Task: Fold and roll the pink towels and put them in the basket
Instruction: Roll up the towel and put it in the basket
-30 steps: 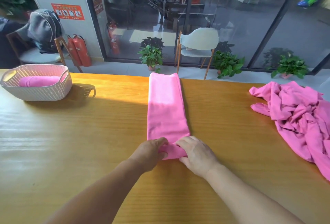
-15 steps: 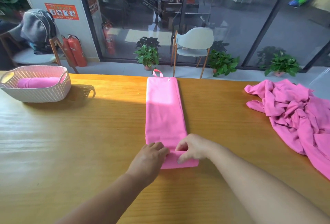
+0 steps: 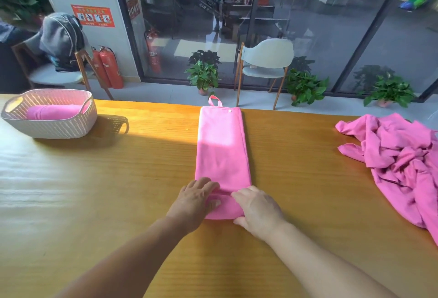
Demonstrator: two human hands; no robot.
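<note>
A pink towel (image 3: 221, 148) lies folded into a long narrow strip down the middle of the wooden table (image 3: 118, 179), its hanging loop at the far end. The near end is turned over into a short roll. My left hand (image 3: 195, 199) grips the roll's left side, fingers curled over it. My right hand (image 3: 257, 210) grips its right side, thumb at the near edge. A white woven basket (image 3: 51, 129) stands at the far left with one rolled pink towel (image 3: 53, 112) inside. A heap of loose pink towels (image 3: 400, 162) lies at the right.
Beyond the table's far edge stand a pale chair (image 3: 266, 60), potted plants (image 3: 203, 74) and a glass wall. Another chair draped with a grey jacket (image 3: 60, 34) and red fire extinguishers (image 3: 107, 67) are behind the basket.
The roll at the towel's near end has grown a little thicker under both hands. The camera has tilted, bringing the towel's hanging loop into view.
</note>
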